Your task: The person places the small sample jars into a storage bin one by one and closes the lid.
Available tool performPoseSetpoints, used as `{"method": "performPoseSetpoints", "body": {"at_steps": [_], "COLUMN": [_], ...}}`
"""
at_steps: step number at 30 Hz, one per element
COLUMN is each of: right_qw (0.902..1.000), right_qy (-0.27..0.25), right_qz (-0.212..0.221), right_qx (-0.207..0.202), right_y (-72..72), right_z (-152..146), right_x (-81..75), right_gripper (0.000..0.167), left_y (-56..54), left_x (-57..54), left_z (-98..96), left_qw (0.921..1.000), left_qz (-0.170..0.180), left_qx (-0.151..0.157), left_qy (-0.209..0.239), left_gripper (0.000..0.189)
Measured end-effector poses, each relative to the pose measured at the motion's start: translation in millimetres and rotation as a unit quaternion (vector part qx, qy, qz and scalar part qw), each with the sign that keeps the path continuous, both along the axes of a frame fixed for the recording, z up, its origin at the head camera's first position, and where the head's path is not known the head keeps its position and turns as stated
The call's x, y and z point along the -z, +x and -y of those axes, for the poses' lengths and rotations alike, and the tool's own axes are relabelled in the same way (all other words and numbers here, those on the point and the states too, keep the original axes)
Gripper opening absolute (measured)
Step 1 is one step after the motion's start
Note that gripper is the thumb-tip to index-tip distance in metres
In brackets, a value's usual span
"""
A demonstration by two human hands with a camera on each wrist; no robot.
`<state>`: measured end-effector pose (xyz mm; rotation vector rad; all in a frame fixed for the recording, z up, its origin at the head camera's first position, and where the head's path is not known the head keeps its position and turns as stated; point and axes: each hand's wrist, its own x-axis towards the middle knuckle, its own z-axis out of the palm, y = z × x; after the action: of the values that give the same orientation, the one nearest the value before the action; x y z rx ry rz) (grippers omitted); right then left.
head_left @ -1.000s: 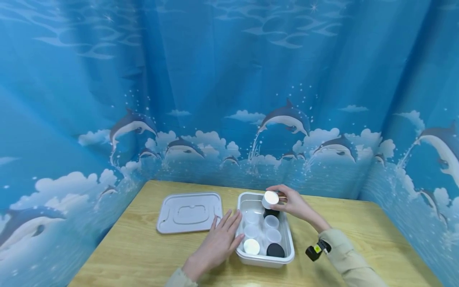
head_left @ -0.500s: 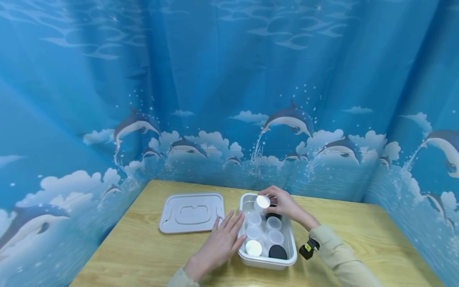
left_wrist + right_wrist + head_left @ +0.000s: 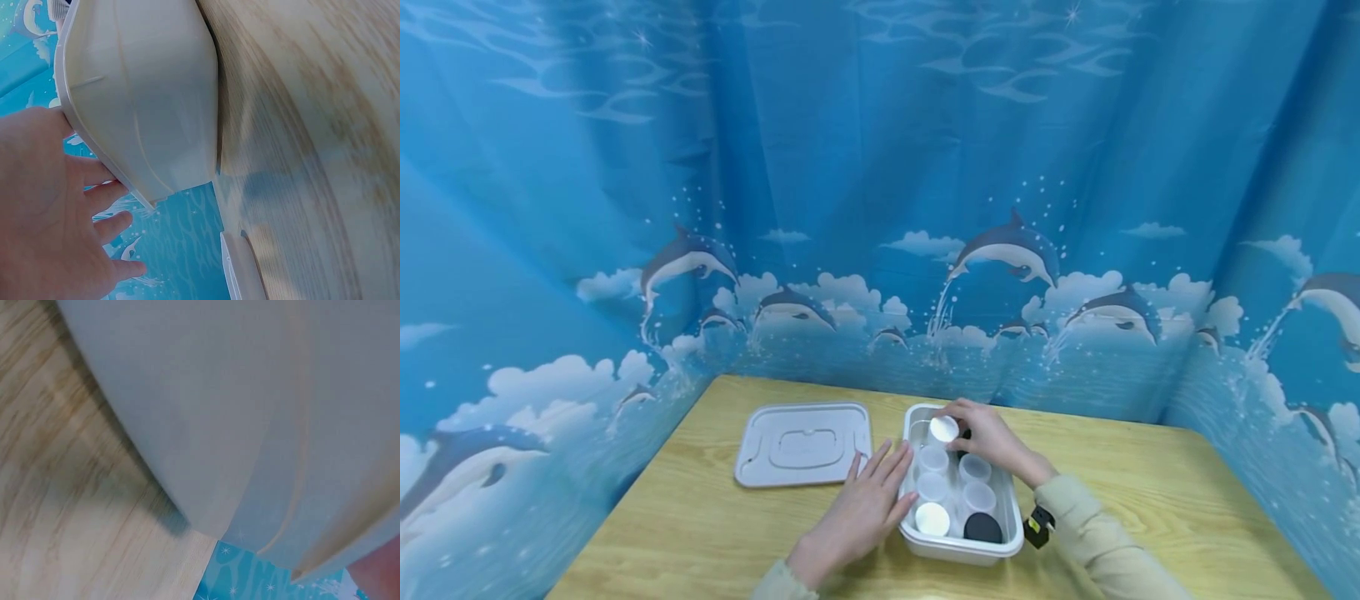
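My right hand grips a white-topped round jar at the far left corner inside a white plastic bin. Along the bin's left rim rests my left hand, fingers straight and spread; the left wrist view shows those fingers at the rim. Several other round jars stand in two rows in the bin: a white-topped one and a black-topped one in front, translucent ones behind. A dark top at the far right is partly hidden by my right hand. The bin's wall fills most of the right wrist view.
A white lid with a moulded handle lies flat on the wooden table, left of the bin. Behind the table hangs a blue dolphin-print curtain. A black wrist camera sits close to the bin's right side.
My right hand has carried the white-topped jar leftward and down into the bin's far left corner. My left hand has stayed at the left rim.
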<state>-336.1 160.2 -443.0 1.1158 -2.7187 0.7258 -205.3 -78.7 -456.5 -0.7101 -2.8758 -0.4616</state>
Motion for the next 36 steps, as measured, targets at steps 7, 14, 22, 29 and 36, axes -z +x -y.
{"method": "performPoseSetpoints", "body": {"at_steps": [7, 14, 22, 29, 36], "right_qw": [0.998, 0.9947, 0.9942, 0.9962, 0.9958], "right_qy": [0.038, 0.073, 0.069, 0.039, 0.008], "right_qz": [-0.047, -0.072, -0.081, -0.077, -0.092], "right_qx": [-0.017, -0.008, -0.015, -0.008, 0.001], "right_y": [4.1, 7.6, 9.4, 15.5, 23.5], "right_z": [4, 9, 10, 5, -3], "right_x": [4.3, 8.0, 10.6, 7.3, 0.4], "right_gripper": [0.048, 0.047, 0.045, 0.041, 0.039], "left_y": [-0.3, -0.4, -1.2, -1.8, -2.6], "left_x": [1.6, 2.7, 2.5, 2.0, 1.8], "left_z": [0.2, 0.5, 0.9, -0.2, 0.2], "left_qw": [0.9999, 0.9998, 0.9998, 0.9998, 0.9998], "left_qz": [-0.015, -0.019, -0.02, -0.017, -0.017], "left_qx": [0.006, 0.005, 0.005, 0.006, 0.007], "left_qy": [0.003, 0.001, 0.004, 0.004, 0.01], "left_gripper": [0.059, 0.059, 0.06, 0.059, 0.059]}}
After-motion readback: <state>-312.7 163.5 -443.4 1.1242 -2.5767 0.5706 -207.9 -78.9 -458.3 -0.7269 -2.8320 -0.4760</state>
